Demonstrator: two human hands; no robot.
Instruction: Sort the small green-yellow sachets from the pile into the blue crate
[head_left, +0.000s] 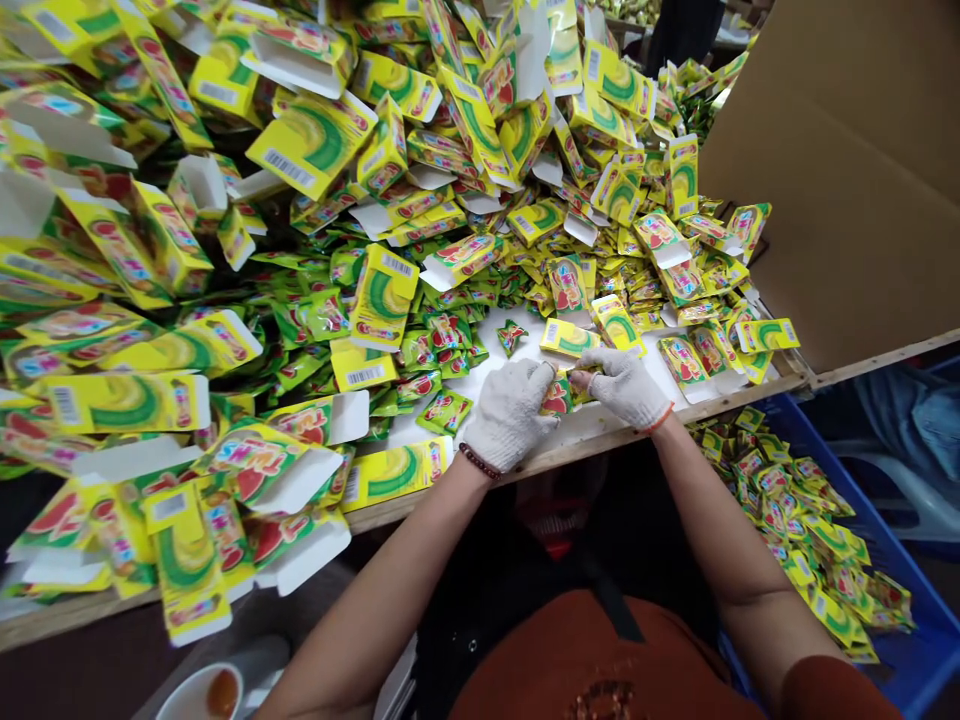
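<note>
My left hand (510,412), in a white knitted glove with bare fingertips, closes on a small green-and-red candy packet (556,396) at the table's front edge. Facing it, my right hand (628,388), gloved the same way, has its fingers pinched at the right side of the packets between the hands; they partly hide what they grip. Just behind the fingers lies a yellow carton (568,338), with another yellow carton (618,324) leaning beside it. A single candy packet (511,337) rests on the white surface behind my left hand, and another packet (444,411) lies to its left.
Printed yellow cartons (315,145), many with open flaps, heap across the left and back. Loose green packets (315,315) pile beneath them. A blue crate (926,640) with filled packs stands low at right. A cardboard sheet (847,180) rises behind it. A white cup (199,692) is at lower left.
</note>
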